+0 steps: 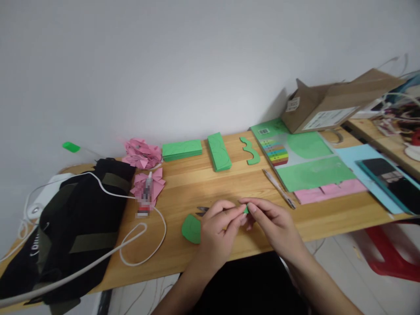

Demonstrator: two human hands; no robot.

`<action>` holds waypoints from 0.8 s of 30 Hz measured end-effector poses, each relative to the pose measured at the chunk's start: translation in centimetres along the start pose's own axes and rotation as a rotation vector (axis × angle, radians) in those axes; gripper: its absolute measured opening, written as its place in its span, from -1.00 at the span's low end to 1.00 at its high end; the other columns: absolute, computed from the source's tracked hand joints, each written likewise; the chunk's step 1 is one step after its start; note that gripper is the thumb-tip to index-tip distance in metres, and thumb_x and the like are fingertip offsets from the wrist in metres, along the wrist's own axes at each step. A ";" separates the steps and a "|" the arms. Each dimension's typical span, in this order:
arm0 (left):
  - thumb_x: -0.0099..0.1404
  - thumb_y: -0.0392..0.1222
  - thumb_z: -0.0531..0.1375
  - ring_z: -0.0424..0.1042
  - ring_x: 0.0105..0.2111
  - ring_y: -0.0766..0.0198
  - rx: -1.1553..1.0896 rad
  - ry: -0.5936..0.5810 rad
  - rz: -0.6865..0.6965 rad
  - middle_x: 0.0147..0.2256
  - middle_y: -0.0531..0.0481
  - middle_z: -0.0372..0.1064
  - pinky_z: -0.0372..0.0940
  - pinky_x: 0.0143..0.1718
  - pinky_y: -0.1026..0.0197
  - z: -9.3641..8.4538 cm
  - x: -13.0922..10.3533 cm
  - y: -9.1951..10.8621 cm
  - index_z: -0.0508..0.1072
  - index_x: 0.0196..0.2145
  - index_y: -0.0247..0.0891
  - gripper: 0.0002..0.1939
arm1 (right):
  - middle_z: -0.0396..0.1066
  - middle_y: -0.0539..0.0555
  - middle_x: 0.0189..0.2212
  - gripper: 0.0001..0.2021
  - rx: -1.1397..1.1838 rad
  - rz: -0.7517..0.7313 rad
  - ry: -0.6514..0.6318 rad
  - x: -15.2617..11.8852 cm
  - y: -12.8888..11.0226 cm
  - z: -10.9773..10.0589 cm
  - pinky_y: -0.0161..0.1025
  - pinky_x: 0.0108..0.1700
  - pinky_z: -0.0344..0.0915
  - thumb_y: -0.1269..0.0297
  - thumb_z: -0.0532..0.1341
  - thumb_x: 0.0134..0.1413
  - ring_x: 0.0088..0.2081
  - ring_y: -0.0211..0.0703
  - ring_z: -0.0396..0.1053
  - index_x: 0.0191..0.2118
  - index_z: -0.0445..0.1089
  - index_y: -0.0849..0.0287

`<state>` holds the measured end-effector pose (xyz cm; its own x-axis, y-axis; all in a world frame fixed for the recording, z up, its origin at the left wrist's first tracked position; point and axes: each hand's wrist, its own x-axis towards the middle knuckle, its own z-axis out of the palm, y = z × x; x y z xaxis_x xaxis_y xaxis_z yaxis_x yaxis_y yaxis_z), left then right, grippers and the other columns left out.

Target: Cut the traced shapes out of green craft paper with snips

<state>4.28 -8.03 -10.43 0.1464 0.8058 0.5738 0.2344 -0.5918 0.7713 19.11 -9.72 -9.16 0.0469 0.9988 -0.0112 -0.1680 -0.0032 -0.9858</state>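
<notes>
My left hand [218, 229] and my right hand [274, 223] meet near the front edge of the table. Between their fingertips they pinch a small piece of green paper [246, 210], mostly hidden by the fingers. Beside my left hand lies a rounded green paper piece [190, 228] with a faint drawn line. Dark metal blades, apparently scissors [202, 209], poke out from behind the same hand; their handles are hidden. Farther back sit two stacks of green paper, one lying sideways [182, 150] and one lengthwise [219, 153], plus a curvy green cutout [252, 153].
Crumpled pink paper [141, 154] and a glue tube [148, 186] are at the left, near a black bag [82, 218] and white cable [141, 227]. Rightward lie a pen [278, 188], a green pad [315, 173], a cardboard box [328, 103] and a phone [387, 175].
</notes>
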 end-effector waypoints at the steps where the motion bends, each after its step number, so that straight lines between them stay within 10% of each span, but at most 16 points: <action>1: 0.33 -0.35 0.24 0.50 -0.42 0.38 0.002 -0.009 -0.008 -0.37 0.02 0.49 0.44 -0.41 0.35 0.0 0.0 0.0 0.63 -0.19 -0.19 -0.82 | 0.57 -0.01 -0.55 -0.80 -0.009 0.000 -0.005 0.0 0.0 0.0 -0.44 -0.46 0.46 0.08 0.36 0.15 -0.53 -0.31 0.50 -0.23 0.64 0.07; 17: 0.24 -0.41 0.27 0.57 -0.43 0.31 0.027 -0.144 -0.284 -0.42 0.00 0.60 0.47 -0.37 0.30 -0.1 0.2 0.1 0.61 -0.37 -0.25 -0.87 | 0.57 0.09 -0.53 -0.64 -0.229 0.133 -0.044 -0.3 0.4 -2.1 -0.28 -0.46 0.45 -0.08 0.34 0.07 -0.50 -0.16 0.52 -0.32 0.45 0.16; 24: 0.30 -0.41 0.20 0.56 -0.33 0.24 0.137 -0.315 -0.233 -0.34 -0.06 0.60 0.47 -0.27 0.19 1.6 0.6 -0.4 0.57 -0.32 -0.28 -0.86 | 0.55 0.12 -0.53 -0.58 -0.513 0.173 0.151 -0.7 -0.4 -5.8 -0.16 -0.37 0.39 -0.17 0.41 -0.23 -0.46 -0.07 0.46 -0.51 0.53 0.15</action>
<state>5.84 -7.29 -10.81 0.3559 0.8978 0.2594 0.4189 -0.4014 0.8145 24.83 -10.71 -9.72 0.2077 0.9639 -0.1666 0.3132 -0.2268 -0.9222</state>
